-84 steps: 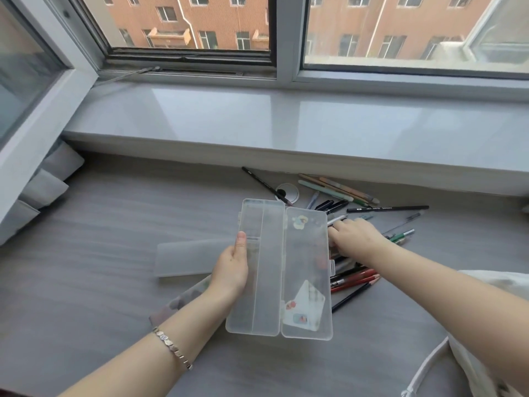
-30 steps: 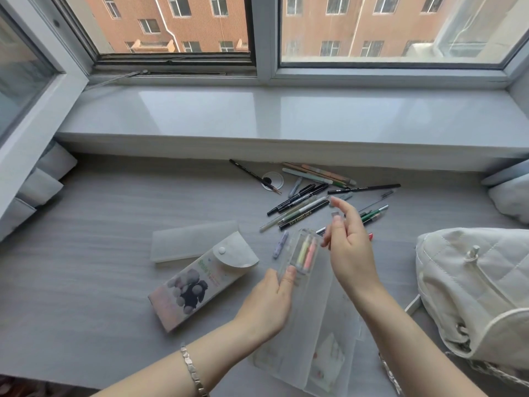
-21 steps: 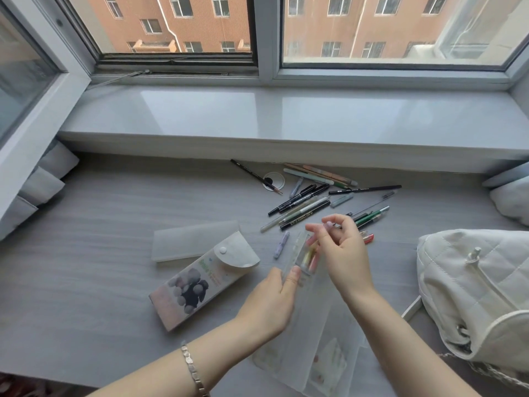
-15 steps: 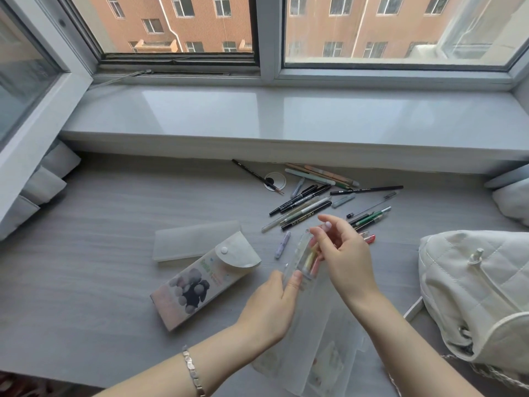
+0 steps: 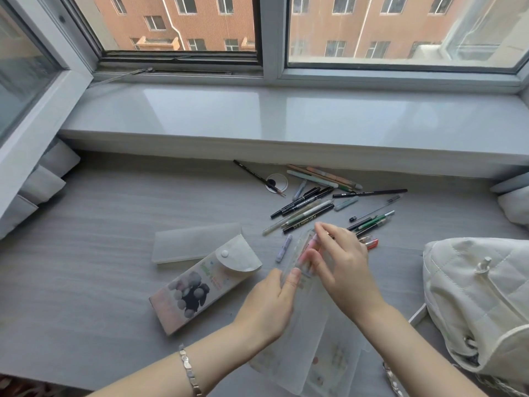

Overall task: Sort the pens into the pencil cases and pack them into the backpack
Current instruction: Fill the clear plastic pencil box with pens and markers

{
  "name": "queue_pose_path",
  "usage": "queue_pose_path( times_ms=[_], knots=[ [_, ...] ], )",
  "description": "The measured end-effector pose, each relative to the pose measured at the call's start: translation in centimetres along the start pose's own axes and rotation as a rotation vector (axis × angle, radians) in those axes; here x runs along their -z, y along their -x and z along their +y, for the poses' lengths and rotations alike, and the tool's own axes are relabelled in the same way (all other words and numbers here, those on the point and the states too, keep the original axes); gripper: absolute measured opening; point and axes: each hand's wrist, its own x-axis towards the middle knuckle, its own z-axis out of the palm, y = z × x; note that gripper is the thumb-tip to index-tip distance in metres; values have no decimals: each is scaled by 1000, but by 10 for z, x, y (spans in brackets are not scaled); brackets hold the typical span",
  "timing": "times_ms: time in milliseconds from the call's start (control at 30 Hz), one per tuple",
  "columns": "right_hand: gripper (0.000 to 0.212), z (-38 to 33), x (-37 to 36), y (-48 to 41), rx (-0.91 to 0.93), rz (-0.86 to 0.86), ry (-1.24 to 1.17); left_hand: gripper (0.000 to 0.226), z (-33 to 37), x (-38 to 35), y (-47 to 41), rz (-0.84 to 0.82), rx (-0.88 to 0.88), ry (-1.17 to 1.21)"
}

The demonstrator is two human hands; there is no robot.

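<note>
A clear plastic pencil case (image 5: 323, 356) lies open and tilted in front of me. My left hand (image 5: 266, 305) grips its left edge, thumb on the wall. My right hand (image 5: 343, 270) pinches a few pastel pens (image 5: 310, 245) at the case's far end, and their lower ends sit inside it. Beyond my hands, a pile of loose pens (image 5: 312, 209) is spread over the grey table. A short lilac pen (image 5: 284, 247) lies just left of the case. At the right edge stands the white quilted backpack (image 5: 481, 296).
A printed pencil case with a snap flap (image 5: 200, 285) lies left of my hands, with a frosted flat case (image 5: 194, 242) behind it. A wide windowsill (image 5: 286, 116) runs along the back. Grey cushions (image 5: 43, 179) sit at far left.
The clear case, earlier flat and open under both hands, now tilts toward me. My right hand has brought pastel pens from the pile and lowered them into its far end.
</note>
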Motion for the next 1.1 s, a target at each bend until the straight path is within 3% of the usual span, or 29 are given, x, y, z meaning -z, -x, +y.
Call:
queue_pose_path(
  times_ms=[133, 200, 267, 333, 400, 500, 567, 633, 733, 833, 1000, 1100],
  knots=[
    [48, -5, -14, -5, 107, -20, 280, 40, -5, 2, -3, 34, 24, -3],
    [47, -7, -18, -16, 145, -47, 249, 43, -7, 7, -12, 72, 59, 9],
    [40, -8, -12, -34, 17, -9, -29, 52, -7, 17, -25, 135, 138, 77],
    [30, -1, -4, -54, -177, 141, -305, 59, -7, 34, -39, 245, 184, 146],
    [27, 13, -4, -68, -329, 144, -256, 58, -7, 53, -48, 346, 198, 140],
    [35, 27, -21, -70, -266, -311, 96, 59, -17, 71, -58, 389, 208, 98],
    [63, 25, -33, -64, -133, -631, 311, 59, -23, 76, -60, 385, 229, 90],
    [68, 22, -42, -60, -72, -724, 363, 59, -28, 75, -59, 376, 256, 103],
    [42, 24, -48, -57, -68, -705, 289, 57, -35, 70, -57, 362, 255, 141],
    [38, 35, -44, -52, -60, -654, 226, 48, -37, 67, -53, 355, 238, 151],
    [32, 15, 0, -54, -184, -129, -169, 48, -30, 61, -44, 305, 210, 168],
    [30, -20, 24, -48, -137, -195, -404, 57, -23, 50, -42, 263, 215, 191]
  ],
)
